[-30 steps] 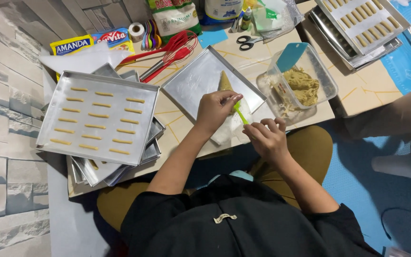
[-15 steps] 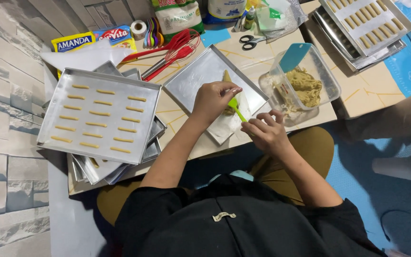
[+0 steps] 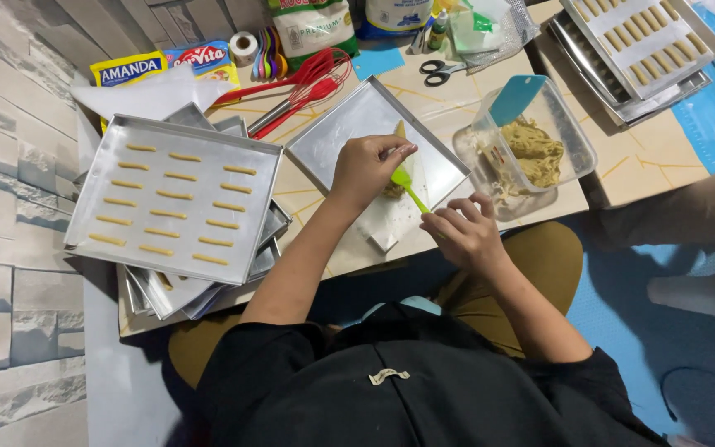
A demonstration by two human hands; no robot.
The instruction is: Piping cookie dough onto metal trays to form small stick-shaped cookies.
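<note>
My left hand is closed around the top of a clear plastic piping bag that lies over the near corner of an empty metal tray. Beige dough shows at the bag's mouth under my fingers. My right hand grips the handle of a small green spatula, whose blade reaches into the bag's mouth beside my left fingers. A clear plastic tub of beige dough, with a teal scraper standing in it, sits just right of my hands.
A metal tray carrying rows of piped dough sticks rests on a stack of trays at the left. Red whisks, scissors, packets and bags line the far side. More filled trays are at top right. Another person's leg is at the right.
My left hand has shifted slightly up the bag, and the green spatula's blade has moved closer in to its fingers. My right hand has stayed almost in place.
</note>
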